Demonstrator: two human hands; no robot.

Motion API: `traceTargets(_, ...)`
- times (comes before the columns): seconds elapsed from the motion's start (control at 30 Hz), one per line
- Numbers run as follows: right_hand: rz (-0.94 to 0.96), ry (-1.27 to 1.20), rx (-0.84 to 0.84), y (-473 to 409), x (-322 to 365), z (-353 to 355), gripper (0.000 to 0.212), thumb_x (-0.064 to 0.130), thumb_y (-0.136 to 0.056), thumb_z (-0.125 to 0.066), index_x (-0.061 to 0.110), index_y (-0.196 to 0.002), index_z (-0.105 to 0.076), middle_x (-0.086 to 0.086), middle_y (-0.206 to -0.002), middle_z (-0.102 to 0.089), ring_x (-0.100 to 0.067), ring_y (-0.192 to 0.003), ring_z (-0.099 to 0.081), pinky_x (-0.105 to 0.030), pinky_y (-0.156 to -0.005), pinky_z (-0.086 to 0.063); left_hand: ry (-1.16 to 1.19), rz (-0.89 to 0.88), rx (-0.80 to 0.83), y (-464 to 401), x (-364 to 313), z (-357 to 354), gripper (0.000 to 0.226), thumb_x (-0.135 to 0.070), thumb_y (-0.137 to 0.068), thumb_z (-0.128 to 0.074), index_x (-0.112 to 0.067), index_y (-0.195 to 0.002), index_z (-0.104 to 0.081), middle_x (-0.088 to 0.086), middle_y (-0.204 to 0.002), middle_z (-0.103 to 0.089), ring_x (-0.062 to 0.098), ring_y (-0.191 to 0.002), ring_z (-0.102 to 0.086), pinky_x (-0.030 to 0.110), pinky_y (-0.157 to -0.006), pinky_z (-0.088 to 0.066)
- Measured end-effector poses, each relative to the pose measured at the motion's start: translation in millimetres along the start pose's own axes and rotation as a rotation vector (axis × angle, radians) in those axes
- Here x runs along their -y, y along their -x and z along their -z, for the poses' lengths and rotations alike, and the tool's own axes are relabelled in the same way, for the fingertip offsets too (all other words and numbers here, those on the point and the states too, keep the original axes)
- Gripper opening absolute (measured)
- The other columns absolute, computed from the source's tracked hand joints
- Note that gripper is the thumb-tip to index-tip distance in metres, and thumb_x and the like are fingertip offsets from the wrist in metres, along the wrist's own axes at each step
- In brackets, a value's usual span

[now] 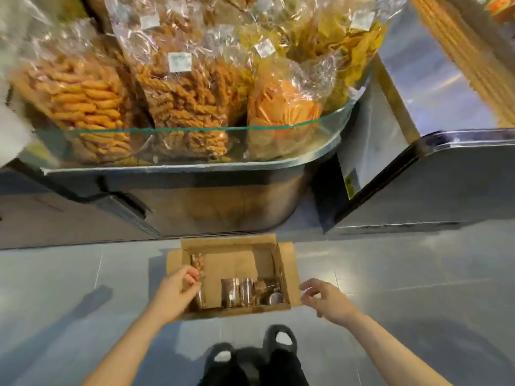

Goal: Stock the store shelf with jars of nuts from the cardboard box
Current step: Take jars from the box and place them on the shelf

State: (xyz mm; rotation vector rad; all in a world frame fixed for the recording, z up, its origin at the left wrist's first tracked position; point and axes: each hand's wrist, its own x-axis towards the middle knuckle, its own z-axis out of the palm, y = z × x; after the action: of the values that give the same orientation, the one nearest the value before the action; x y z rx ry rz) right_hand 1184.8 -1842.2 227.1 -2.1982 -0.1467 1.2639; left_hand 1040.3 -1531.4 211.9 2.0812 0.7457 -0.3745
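An open cardboard box [287,263] stands on the floor in front of the display shelf [178,169]. Clear jars [237,292] lie along its near wall, with one more small jar [274,298] at the near right corner. A jar with orange contents [198,262] lies against the left wall. My left hand [174,293] hovers over the box's left side with loosely curled fingers just beside that jar, and I cannot tell whether it touches it. My right hand [324,299] hangs by the right flap with relaxed fingers, holding nothing.
The shelf has a glass front rail [195,129] and is packed with clear bags of fried snacks [83,93]. A steel counter [446,176] stands at the right with a narrow gap beside the shelf. My shoes [278,338] are just behind the box on grey tiles.
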Motion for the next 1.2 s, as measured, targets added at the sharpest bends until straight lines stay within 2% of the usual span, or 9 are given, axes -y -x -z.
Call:
traceTargets(0.1, 0.026, 0.025, 0.064, -64.2, -18.7, -16.1, 0.024, 0.026, -0.086, -0.063, 0.022, -0.108, -0.054, -0.004, -0.102, -0.059, -0.006, -0.066, -0.050, -0.015, -0.058, -0.042, 0.006, 0.068, 0.044, -37.2, 28.7, -40.5, 0.015, -0.021, -0.089, -0.062, -0.031, -0.093, -0.051, -0.011, -0.087, -0.060, 0.004, -0.070, -0.054, 0.022, -0.065, -0.041)
traceTargets(0.17, 0.049, 0.050, 0.112, -119.6, -38.0, -39.3, 0.029, 0.026, -0.086, -0.065, 0.024, -0.113, -0.053, -0.001, -0.104, -0.058, -0.003, -0.074, -0.053, -0.006, -0.060, -0.042, 0.054, 0.123, 0.073, -73.9, 59.3, -75.1, 0.015, -0.024, -0.088, -0.064, -0.029, -0.096, -0.052, -0.011, -0.087, -0.063, 0.008, -0.079, -0.060, 0.026, -0.074, -0.046)
traceTargets(0.27, 0.051, 0.074, 0.198, -211.7, -72.7, -82.0, 0.041, 0.029, -0.086, -0.066, 0.024, -0.123, -0.050, 0.001, -0.114, -0.058, -0.010, -0.099, -0.058, -0.014, -0.081, -0.047, 0.116, 0.203, 0.183, -136.6, 115.7, -137.5, 0.027, -0.029, -0.086, -0.066, -0.030, -0.107, -0.049, -0.007, -0.099, -0.063, 0.013, -0.097, -0.061, 0.025, -0.084, -0.047)
traceTargets(0.4, 0.055, 0.147, 0.219, -331.5, -118.0, -138.6, 0.051, 0.040, -0.083, -0.066, 0.028, -0.129, -0.047, 0.003, -0.115, -0.057, -0.009, -0.094, -0.056, -0.018, -0.075, -0.044, 0.082, 0.224, 0.278, -221.3, 190.1, -210.5, 0.047, -0.033, -0.085, -0.066, -0.026, -0.126, -0.044, 0.002, -0.116, -0.058, 0.011, -0.105, -0.056, 0.008, -0.067, -0.044)
traceTargets(0.5, 0.068, 0.257, 0.255, -417.4, -148.2, -177.4, 0.054, 0.045, -0.082, -0.065, 0.023, -0.129, -0.050, 0.000, -0.110, -0.055, -0.016, -0.102, -0.056, -0.027, -0.086, -0.044, 0.000, 0.223, 0.335, -280.3, 246.9, -249.5, 0.065, -0.034, -0.085, -0.066, -0.027, -0.141, -0.032, 0.001, -0.133, -0.049, 0.014, -0.120, -0.049, 0.019, -0.090, -0.039)
traceTargets(0.67, 0.027, 0.599, 0.407, -523.9, -186.6, -228.0, 0.070, 0.069, -0.078, -0.051, 0.030, -0.135, -0.041, 0.000, -0.136, -0.049, -0.024, -0.123, -0.046, -0.033, -0.088, -0.041, -0.078, 0.236, 0.514, -351.9, 315.4, -306.3, 0.076, -0.041, -0.081, -0.070, -0.026, -0.143, -0.030, 0.003, -0.135, -0.048, 0.008, -0.108, -0.046, 0.012, -0.076, -0.039)
traceTargets(0.8, -0.013, 0.493, 0.438, -552.3, -198.5, -252.7, 0.080, 0.065, -0.068, -0.065, 0.030, -0.135, -0.039, 0.002, -0.134, -0.048, -0.020, -0.117, -0.048, -0.033, -0.093, -0.043, -0.166, 0.195, 0.603, -377.6, 337.2, -335.4, 0.070, -0.049, -0.076, -0.072, -0.027, -0.135, -0.041, -0.004, -0.141, -0.043, 0.012, -0.123, -0.044, 0.028, -0.102, -0.039)
traceTargets(0.97, 0.002, 0.381, 0.428, -542.5, -195.3, -254.7, 0.076, 0.051, -0.066, -0.073, 0.027, -0.132, -0.045, 0.003, -0.130, -0.051, -0.017, -0.116, -0.049, -0.034, -0.100, -0.042, -0.188, 0.172, 0.584, -373.7, 334.4, -326.6, 0.065, -0.047, -0.078, -0.070, -0.035, -0.134, -0.040, -0.008, -0.145, -0.038, 0.013, -0.128, -0.040, 0.033, -0.104, -0.038)
traceTargets(1.2, 0.098, 0.384, 0.156, -452.8, -112.6, -176.9, 0.073, 0.055, -0.065, -0.072, 0.029, -0.130, -0.051, 0.001, -0.125, -0.061, -0.020, -0.113, -0.057, -0.032, -0.093, -0.047, -0.014, 0.111, 0.283, -312.3, 245.1, -228.6, 0.069, -0.056, -0.066, -0.073, -0.048, -0.128, -0.042, -0.008, -0.134, -0.052, 0.017, -0.124, -0.047, 0.044, -0.105, -0.041)
